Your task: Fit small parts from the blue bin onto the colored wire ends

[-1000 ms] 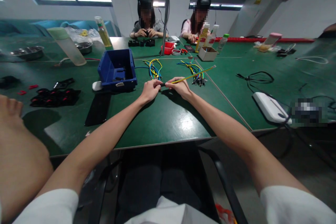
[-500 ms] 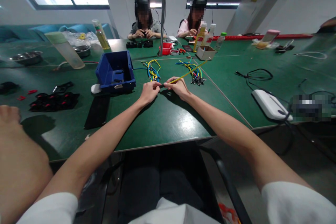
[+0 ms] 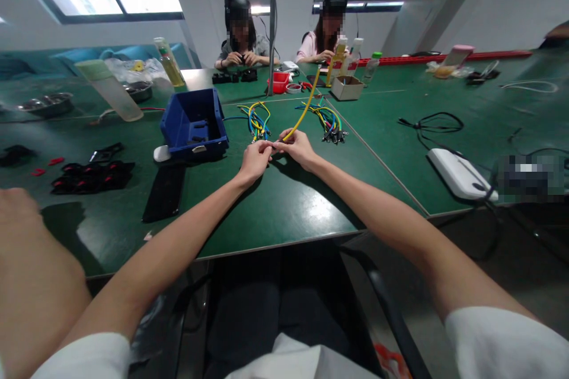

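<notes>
My right hand [image 3: 301, 149] is closed in a pinch on a yellow wire [image 3: 307, 105], near its lower end. The wire's free part rises and curves away toward the far side of the table. Against it, my left hand [image 3: 255, 160] is closed, fingertips touching those of the right; a small black piece at the wire's end is mostly hidden between them. Just beyond my left hand lies a bundle of yellow, blue and green wires [image 3: 258, 121]. A second wire bundle [image 3: 329, 121] with dark ends and metal ring terminals lies beyond my right hand.
Left of my hands stands a blue bin [image 3: 219, 124] with small black pieces inside. A black phone [image 3: 163, 192] and black parts [image 3: 91, 174] lie nearer left. A white power bank [image 3: 460, 174] with cables is at right. Two people sit across the green table [image 3: 284, 213].
The yellow wire has swung from leaning far right to standing more upright and curved. My fingertips have come closer together, covering most of the black piece that showed between them.
</notes>
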`<action>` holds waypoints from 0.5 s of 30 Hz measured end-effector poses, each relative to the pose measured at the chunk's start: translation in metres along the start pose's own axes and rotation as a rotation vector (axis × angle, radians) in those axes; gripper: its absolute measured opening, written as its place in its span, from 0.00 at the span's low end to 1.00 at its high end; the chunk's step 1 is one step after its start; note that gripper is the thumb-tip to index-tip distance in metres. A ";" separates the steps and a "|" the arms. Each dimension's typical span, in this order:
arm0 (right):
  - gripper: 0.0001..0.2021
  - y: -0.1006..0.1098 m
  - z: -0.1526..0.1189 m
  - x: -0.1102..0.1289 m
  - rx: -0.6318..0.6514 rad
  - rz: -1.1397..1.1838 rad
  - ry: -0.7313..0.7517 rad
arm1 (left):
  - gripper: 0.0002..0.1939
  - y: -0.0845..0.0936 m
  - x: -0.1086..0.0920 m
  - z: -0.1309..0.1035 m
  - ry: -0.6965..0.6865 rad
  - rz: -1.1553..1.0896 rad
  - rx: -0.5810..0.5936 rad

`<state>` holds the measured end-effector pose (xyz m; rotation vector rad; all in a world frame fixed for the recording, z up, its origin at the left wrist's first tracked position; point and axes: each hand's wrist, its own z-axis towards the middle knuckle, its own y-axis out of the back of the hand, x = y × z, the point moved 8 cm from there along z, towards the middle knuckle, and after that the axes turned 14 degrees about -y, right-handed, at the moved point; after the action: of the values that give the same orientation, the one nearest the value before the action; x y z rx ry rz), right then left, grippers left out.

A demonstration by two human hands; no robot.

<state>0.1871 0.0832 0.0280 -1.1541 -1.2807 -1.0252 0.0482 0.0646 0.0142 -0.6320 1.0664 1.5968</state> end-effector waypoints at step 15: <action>0.18 0.006 -0.007 0.016 -0.079 -0.128 0.152 | 0.12 0.002 -0.023 0.002 -0.020 0.239 0.137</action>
<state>0.1950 0.0780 0.0436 -1.0427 -1.2147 -1.2441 0.0539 0.0555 0.0351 -0.4075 1.2615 1.7118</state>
